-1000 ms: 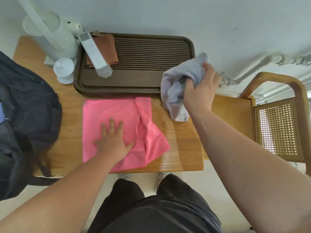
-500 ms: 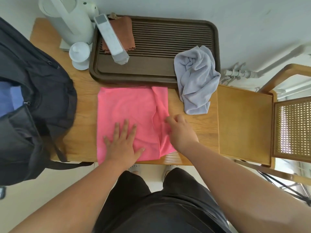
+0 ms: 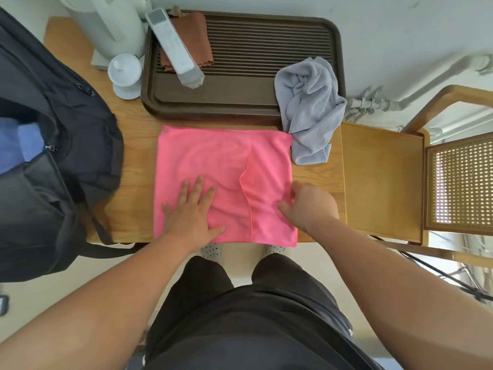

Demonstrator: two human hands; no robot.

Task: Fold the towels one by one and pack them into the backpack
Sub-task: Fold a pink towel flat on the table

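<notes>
A pink towel (image 3: 210, 158) lies spread on the wooden table (image 3: 133, 188), with a flap still doubled over along its right side. My left hand (image 3: 193, 212) presses flat on the towel's near left part, fingers straight. My right hand (image 3: 306, 205) pinches the towel's right edge between curled fingers. A crumpled grey towel (image 3: 306, 108) lies at the back right, partly on the brown tray (image 3: 240, 105). The black backpack (image 3: 53, 156) stands open at the left, with blue cloth (image 3: 18, 145) showing inside.
On the tray lie a white remote-like device (image 3: 174, 46) and a brown cloth (image 3: 198, 40). A white kettle (image 3: 106, 20) and a small white lidded cup (image 3: 124, 73) stand at the back left. A wooden chair (image 3: 381, 180) with a cane back adjoins the table's right side.
My right hand let go of the grey towel at the back right, came down to the pink towel and pulled its folded flap out to the right. My left hand stayed pressing.
</notes>
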